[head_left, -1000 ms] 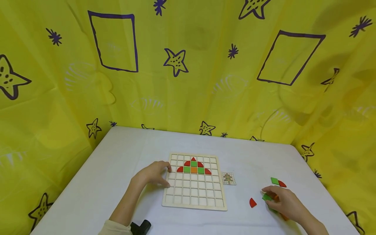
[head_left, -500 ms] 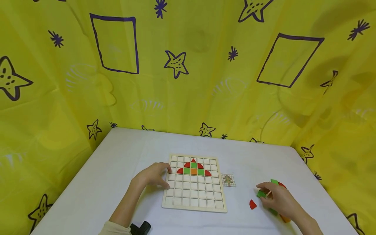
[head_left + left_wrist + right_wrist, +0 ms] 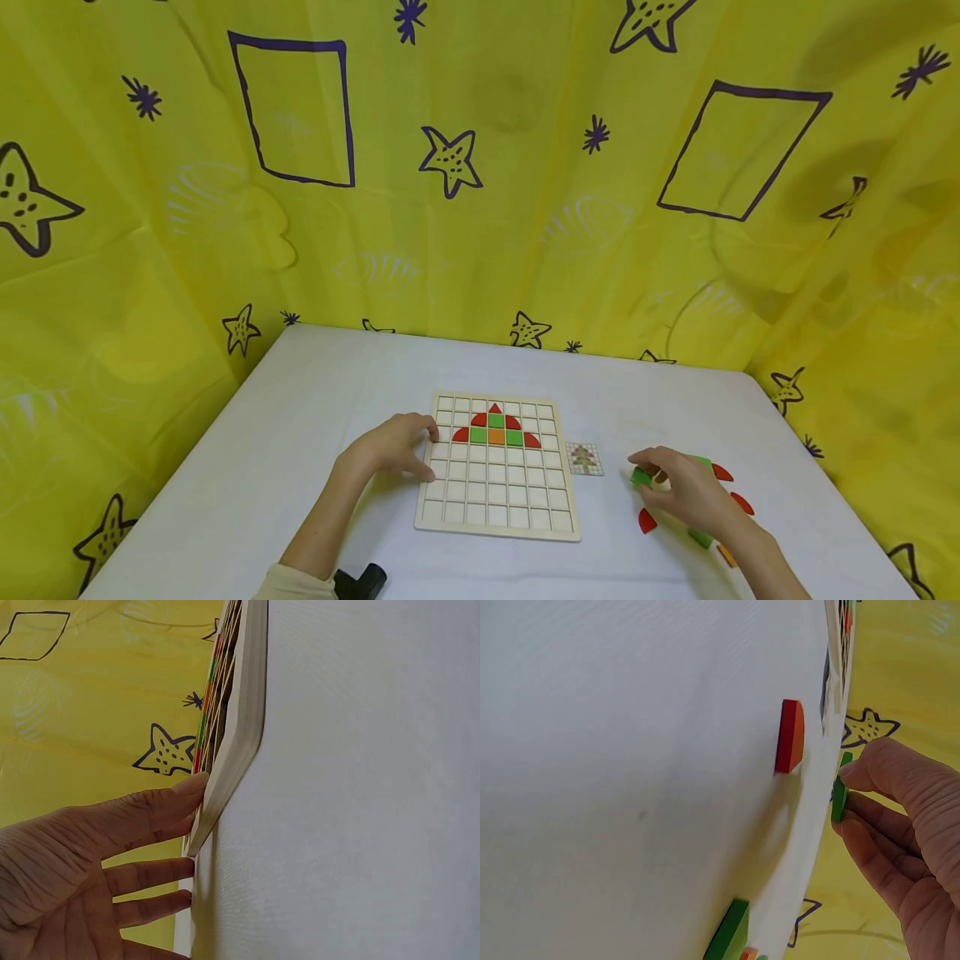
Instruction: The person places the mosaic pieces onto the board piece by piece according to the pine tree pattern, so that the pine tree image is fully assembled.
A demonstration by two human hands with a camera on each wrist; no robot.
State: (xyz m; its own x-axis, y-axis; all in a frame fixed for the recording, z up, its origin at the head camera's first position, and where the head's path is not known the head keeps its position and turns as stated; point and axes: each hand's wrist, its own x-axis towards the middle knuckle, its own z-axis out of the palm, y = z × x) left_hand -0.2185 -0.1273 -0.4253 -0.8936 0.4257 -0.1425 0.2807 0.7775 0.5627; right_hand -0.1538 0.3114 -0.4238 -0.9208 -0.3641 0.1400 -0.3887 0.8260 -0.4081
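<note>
My left hand [image 3: 388, 446] touches the left edge of a pale wooden grid board [image 3: 495, 493], thumb and fingers spread along it. In the left wrist view the thumb [image 3: 161, 802] lies at the board's rim. Red, green and one orange tile form a stepped triangle in the board's upper rows, with an orange square [image 3: 496, 436] at its middle. To the right, my right hand [image 3: 688, 493] pinches a green square tile [image 3: 841, 791] between thumb and fingers, raised above the table. A red quarter-circle tile [image 3: 647, 522] lies just below that hand.
A small card with a tree pattern [image 3: 584, 459] lies against the board's right side. Loose tiles surround the right hand: red ones [image 3: 742, 502], a green one [image 3: 701, 538] and an orange one [image 3: 726, 556]. A black object [image 3: 361, 582] sits by the left sleeve.
My right hand has picked the green tile from the loose pieces and carried it left and upward, uncovering a red tile behind it. My left hand stays at the board.
</note>
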